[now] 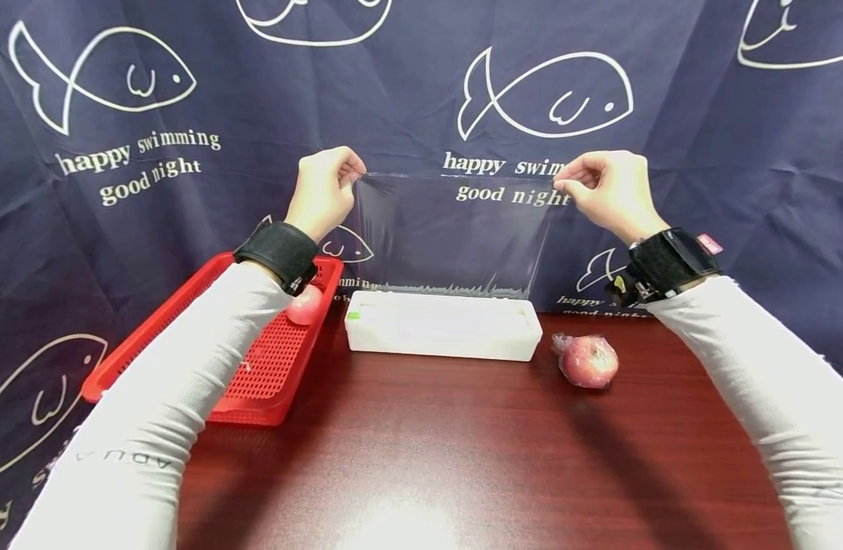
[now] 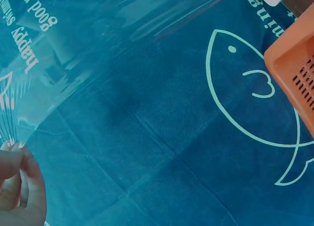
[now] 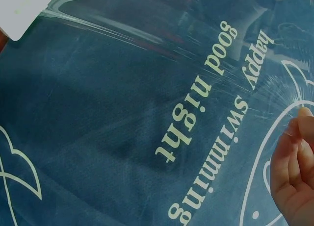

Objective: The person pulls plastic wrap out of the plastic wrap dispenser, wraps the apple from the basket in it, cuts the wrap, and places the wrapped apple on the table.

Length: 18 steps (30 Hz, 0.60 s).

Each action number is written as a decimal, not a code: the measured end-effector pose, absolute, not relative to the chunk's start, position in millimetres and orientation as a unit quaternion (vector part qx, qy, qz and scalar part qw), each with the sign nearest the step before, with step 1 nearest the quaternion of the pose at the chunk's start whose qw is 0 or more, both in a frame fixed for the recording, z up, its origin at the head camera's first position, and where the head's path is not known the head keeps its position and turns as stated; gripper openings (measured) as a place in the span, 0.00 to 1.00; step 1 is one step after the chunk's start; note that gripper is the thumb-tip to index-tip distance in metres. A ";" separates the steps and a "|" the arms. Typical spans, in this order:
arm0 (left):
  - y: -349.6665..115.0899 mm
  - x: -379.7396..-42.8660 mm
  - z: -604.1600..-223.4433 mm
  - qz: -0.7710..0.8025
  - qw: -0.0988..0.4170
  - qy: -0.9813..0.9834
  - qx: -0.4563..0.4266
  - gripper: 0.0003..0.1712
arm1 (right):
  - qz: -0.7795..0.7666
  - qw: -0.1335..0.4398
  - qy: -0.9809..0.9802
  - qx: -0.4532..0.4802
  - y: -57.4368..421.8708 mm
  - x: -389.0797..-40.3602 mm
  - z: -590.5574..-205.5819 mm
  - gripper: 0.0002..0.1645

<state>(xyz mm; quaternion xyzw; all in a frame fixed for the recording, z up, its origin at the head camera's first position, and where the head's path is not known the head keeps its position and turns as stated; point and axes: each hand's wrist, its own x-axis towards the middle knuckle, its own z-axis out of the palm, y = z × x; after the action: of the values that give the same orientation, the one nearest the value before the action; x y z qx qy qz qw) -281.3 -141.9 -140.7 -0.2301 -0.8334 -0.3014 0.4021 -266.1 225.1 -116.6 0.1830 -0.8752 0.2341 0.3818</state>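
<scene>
A clear sheet of plastic wrap [image 1: 456, 237] stretches upright above a white plastic wrap dispenser box [image 1: 442, 327] on the table. My left hand [image 1: 325, 187] pinches its upper left corner between thumb and fingers. At the upper right corner my right hand [image 1: 610, 187] pinches the film the same way. Creases fan out from the pinching left hand [image 2: 22, 187] in the left wrist view and from the right hand [image 3: 297, 172] in the right wrist view. The sheet's lower edge meets the box along a jagged line.
Right of the box sits an apple [image 1: 588, 361] covered in clear film. A red plastic basket [image 1: 284, 401] stands at the left, partly behind my left sleeve, with an apple [image 1: 305, 305] inside. Behind the brown table [image 1: 394, 443] hangs a dark blue fish-print cloth [image 1: 408, 92].
</scene>
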 end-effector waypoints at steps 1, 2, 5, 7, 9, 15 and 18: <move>-141.7 -281.4 -139.8 -0.303 0.403 -0.833 -0.230 0.10 | 0.233 0.381 -0.875 0.184 225.5 -265.6 -115.6 0.07; -141.7 -281.5 -139.1 -0.306 0.403 -0.832 -0.228 0.10 | 0.231 0.381 -0.876 0.185 225.6 -265.1 -114.6 0.08; -142.2 -283.0 -137.5 -0.310 0.406 -0.830 -0.224 0.10 | 0.230 0.382 -0.875 0.188 225.6 -264.0 -112.0 0.08; -142.2 -283.9 -136.5 -0.312 0.408 -0.829 -0.222 0.11 | 0.228 0.382 -0.875 0.188 225.6 -263.4 -110.4 0.08; -142.1 -284.5 -135.3 -0.311 0.411 -0.828 -0.220 0.11 | 0.228 0.383 -0.875 0.188 225.6 -262.5 -108.7 0.08; -140.5 -280.2 -129.8 -0.312 0.416 -0.825 -0.220 0.12 | 0.223 0.386 -0.875 0.187 225.8 -260.3 -103.4 0.08; -139.9 -278.0 -126.9 -0.314 0.417 -0.825 -0.218 0.12 | 0.222 0.386 -0.875 0.188 225.7 -259.4 -100.4 0.08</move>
<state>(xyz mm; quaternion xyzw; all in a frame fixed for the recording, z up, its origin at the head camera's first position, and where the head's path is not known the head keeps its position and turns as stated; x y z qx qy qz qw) -278.0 -139.9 -126.9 -0.2181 -0.8246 -0.3141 0.4169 -259.4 225.7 -100.4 0.1875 -0.8753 0.2219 0.3865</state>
